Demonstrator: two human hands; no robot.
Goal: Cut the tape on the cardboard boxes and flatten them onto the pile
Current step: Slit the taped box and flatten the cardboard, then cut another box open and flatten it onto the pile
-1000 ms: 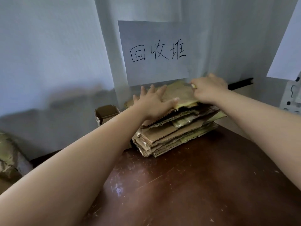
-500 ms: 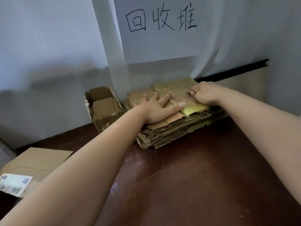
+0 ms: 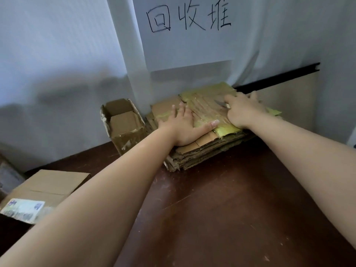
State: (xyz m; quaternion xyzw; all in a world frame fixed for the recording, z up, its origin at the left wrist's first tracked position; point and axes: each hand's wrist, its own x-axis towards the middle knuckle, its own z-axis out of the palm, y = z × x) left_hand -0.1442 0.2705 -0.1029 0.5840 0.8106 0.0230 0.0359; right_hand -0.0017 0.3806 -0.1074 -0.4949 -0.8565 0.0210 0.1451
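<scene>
Two hands on the flattened cardboard pile [image 3: 202, 151], left hand [image 3: 183, 124] fingers spread flat, right hand [image 3: 240, 110] fingers gripping a blade [image 3: 219, 103]

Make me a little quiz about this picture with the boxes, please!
1. True or false: the left hand lies flat on the pile of cardboard.
2. What pokes out of the right hand? A) a pencil B) a small blade C) a spoon
3. Fill in: the small open box stands to the ____ of the pile.

Key: 1. True. 2. B; its fingers are curled round the tool. 3. Left.
</scene>
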